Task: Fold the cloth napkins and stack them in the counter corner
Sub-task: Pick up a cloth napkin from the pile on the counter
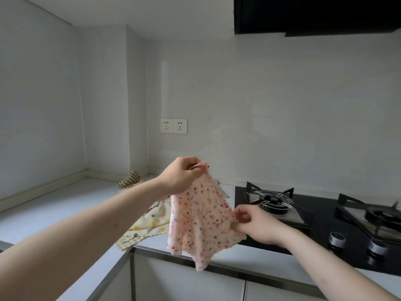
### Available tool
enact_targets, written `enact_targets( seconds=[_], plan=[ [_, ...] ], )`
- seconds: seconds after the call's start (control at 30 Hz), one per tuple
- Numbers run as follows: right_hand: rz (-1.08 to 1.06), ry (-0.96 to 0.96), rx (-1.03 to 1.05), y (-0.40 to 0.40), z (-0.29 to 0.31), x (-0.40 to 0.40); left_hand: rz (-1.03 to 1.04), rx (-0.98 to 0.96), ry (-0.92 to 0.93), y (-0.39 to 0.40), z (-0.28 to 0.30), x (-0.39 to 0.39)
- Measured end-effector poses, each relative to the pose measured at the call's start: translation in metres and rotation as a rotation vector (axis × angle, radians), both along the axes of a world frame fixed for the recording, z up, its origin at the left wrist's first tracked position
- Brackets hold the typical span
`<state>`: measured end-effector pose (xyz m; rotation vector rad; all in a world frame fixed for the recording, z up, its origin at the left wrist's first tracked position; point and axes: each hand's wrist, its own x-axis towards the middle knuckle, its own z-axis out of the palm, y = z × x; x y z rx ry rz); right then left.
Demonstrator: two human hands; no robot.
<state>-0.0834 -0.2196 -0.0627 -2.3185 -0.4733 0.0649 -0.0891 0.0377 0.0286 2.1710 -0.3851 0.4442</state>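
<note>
The left hand [180, 177] pinches the top corner of a speckled napkin [199, 222] held in the air above the tabletop [65, 205]; the right hand [253, 222] pinches its right edge. Judged step: opening it to fold. Next, likely find matching corners; other napkins [149, 222] wait left.

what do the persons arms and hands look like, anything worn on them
Both forearms are bare: no sleeves show anywhere in the view. The left hand and right hand wear no gloves, and no rings, watch or bracelets are visible. Fingernails look short and unpainted, though they are blurred.
</note>
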Motion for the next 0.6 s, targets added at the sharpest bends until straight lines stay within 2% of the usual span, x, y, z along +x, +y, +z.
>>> enact_targets(
  seconds=[0.13, 0.23, 0.4, 0.5, 0.6],
  plan=[
    [-0.090, -0.092, -0.062, -0.015, -0.002, 0.014, 0.138, 0.147, -0.011, 0.015, -0.027, 0.024],
    [-0.199, -0.191, -0.078, -0.021, 0.009, 0.031, 0.222, 0.185, 0.000, 0.020, -0.034, 0.042],
    [-0.402, -0.420, 0.006, -0.020, 0.047, 0.055, 0.315, 0.064, -0.092, 0.007, -0.013, 0.063],
    [-0.425, -0.577, 0.019, -0.022, 0.071, 0.051, 0.320, -0.061, -0.214, -0.002, 0.007, 0.064],
    [-0.429, -0.651, 0.067, -0.032, 0.083, 0.042, 0.232, -0.131, -0.275, -0.001, 0.015, 0.056]
  ],
)
